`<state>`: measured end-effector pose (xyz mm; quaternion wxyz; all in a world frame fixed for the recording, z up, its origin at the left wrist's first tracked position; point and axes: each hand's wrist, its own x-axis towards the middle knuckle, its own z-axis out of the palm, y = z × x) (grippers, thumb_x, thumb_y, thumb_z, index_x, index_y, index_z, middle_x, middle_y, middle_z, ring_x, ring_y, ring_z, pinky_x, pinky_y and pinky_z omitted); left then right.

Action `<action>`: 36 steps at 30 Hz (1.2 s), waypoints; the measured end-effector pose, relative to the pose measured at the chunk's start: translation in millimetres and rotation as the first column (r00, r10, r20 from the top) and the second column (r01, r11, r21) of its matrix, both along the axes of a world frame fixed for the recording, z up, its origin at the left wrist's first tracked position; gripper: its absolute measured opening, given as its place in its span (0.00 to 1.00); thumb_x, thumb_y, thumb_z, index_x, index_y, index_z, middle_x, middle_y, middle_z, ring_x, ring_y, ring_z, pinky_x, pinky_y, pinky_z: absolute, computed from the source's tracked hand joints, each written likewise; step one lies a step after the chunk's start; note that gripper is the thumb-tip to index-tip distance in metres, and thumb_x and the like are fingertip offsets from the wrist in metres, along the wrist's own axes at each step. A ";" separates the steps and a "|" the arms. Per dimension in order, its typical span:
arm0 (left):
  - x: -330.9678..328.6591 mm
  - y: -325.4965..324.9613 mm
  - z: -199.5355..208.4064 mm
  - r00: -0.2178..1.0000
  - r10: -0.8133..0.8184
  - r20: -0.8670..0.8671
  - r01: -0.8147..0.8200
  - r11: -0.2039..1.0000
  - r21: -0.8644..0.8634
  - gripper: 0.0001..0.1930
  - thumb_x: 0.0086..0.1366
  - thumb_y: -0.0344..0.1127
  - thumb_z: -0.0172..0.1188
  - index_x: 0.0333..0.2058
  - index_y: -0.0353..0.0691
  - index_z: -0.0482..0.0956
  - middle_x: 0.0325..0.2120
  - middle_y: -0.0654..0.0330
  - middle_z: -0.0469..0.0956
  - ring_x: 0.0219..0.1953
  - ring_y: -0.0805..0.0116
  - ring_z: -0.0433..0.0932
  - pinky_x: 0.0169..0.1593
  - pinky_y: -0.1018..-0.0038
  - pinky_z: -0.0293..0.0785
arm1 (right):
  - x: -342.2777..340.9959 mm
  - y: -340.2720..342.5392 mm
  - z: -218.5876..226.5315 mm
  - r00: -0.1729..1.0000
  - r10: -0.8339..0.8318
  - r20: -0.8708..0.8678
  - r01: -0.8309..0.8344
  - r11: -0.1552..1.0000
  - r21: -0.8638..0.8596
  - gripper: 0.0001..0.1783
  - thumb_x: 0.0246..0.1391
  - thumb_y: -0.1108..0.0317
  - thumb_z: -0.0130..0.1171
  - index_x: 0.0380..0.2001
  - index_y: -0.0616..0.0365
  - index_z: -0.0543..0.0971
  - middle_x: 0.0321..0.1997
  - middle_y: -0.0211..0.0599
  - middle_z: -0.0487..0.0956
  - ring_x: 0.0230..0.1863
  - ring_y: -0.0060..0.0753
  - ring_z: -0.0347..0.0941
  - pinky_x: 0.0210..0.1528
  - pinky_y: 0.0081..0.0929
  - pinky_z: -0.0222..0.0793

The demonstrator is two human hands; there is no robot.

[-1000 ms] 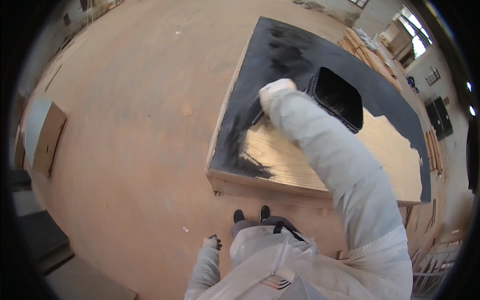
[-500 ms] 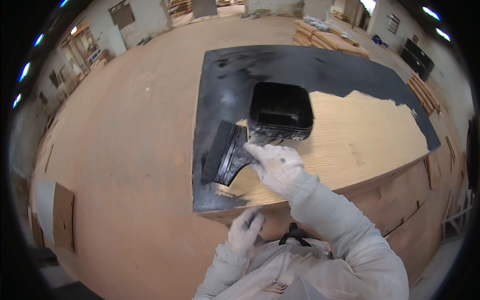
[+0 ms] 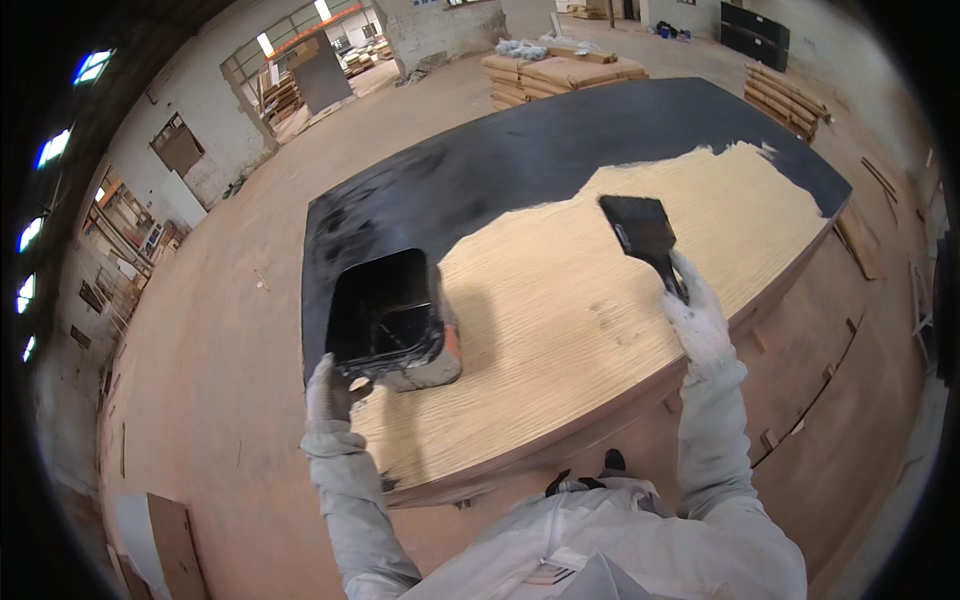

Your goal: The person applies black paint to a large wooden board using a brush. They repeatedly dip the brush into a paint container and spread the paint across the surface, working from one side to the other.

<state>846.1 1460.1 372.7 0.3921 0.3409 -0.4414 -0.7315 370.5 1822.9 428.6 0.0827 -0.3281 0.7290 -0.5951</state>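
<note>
My gloved left hand point(image 3: 333, 392) is closed on the near left rim of a square black paint bucket point(image 3: 445, 352), whose inside is coated black. Whether the bucket rests on the board or is slightly lifted, I cannot tell. In my gloved right hand point(image 3: 700, 318) is the handle of a wide flat paintbrush point(image 3: 640, 226), its dark bristles pointing away from me over bare wood. Beneath both lies a large wood-grained board point(image 3: 570, 330). A coat of black paint point(image 3: 530, 140) covers its far and left parts, with a ragged border against the pale wood.
Beyond the board stands a stack of brown-wrapped packages point(image 3: 570, 72). Bundled brown lengths point(image 3: 783, 100) lie at the far right. An upright pale panel point(image 3: 160, 540) stands on the floor at the near left. Loose strips point(image 3: 810, 395) lie on the floor to the right.
My left hand has gone from the board's front edge to the bucket, which now sits nearer the left front. My right hand has carried the brush rightward, off the painted left side. The view has turned.
</note>
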 end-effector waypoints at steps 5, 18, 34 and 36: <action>-3.3 4.7 9.9 1.000 -0.012 -0.022 0.012 1.000 0.005 0.18 0.72 0.50 0.61 0.54 0.48 0.82 0.53 0.59 0.85 0.51 0.51 0.83 0.52 0.37 0.76 | -97.4 57.8 -86.8 0.989 0.018 0.144 -0.013 0.999 -0.035 0.39 0.61 0.74 0.59 0.76 0.64 0.66 0.39 0.27 0.74 0.31 0.14 0.66 0.33 0.16 0.64; -98.6 28.9 15.7 0.999 -0.032 0.039 0.030 0.999 0.043 0.19 0.71 0.52 0.60 0.51 0.49 0.85 0.50 0.58 0.88 0.50 0.51 0.85 0.55 0.36 0.76 | -181.0 96.7 -67.2 0.915 0.169 0.365 -0.205 0.977 0.060 0.39 0.60 0.77 0.59 0.76 0.60 0.66 0.46 0.28 0.76 0.43 0.18 0.69 0.48 0.17 0.70; -331.2 50.9 24.8 0.979 -0.160 0.129 0.157 0.987 0.034 0.14 0.72 0.54 0.61 0.42 0.51 0.83 0.38 0.59 0.86 0.45 0.55 0.85 0.53 0.42 0.77 | -201.2 194.8 -77.2 0.922 0.008 0.387 0.043 0.992 -0.122 0.47 0.52 0.79 0.62 0.77 0.62 0.64 0.52 0.31 0.79 0.44 0.18 0.74 0.38 0.15 0.72; -364.1 63.2 29.4 0.982 -0.147 0.118 0.143 0.989 0.037 0.13 0.72 0.53 0.62 0.41 0.52 0.82 0.37 0.60 0.86 0.45 0.55 0.85 0.53 0.43 0.76 | -201.9 200.8 -74.5 0.933 -0.024 0.359 0.084 0.984 -0.154 0.46 0.53 0.79 0.63 0.77 0.62 0.64 0.53 0.32 0.79 0.45 0.18 0.74 0.40 0.14 0.72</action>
